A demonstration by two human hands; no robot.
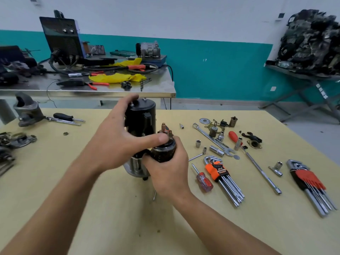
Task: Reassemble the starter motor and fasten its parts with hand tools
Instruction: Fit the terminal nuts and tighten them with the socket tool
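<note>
The starter motor stands upright on its silver drive end near the middle of the yellow table, with both hands on it. The right hand wraps its fingers round the solenoid, holding it against the side of the black motor body with its copper terminal stud pointing up. The left hand curls its fingers over the top of the black housing and stretches its thumb across to the solenoid's cap. I judge the main body to be back together and the solenoid to be at the seating stage. No tool is in either hand, so fastening looks not yet begun. Just right of the hands lie a red-handled screwdriver, a hex key set in an orange holder, a long extension bar and a second hex key set. Beyond them are loose sockets, a combination wrench, a washer and a black fork lever. These small parts suggest work is left, though I cannot tell which belong to this unit. At the far left sits a grey cast housing beside a black-handled screwdriver. Farther back, a steel bench carries a welder.
</note>
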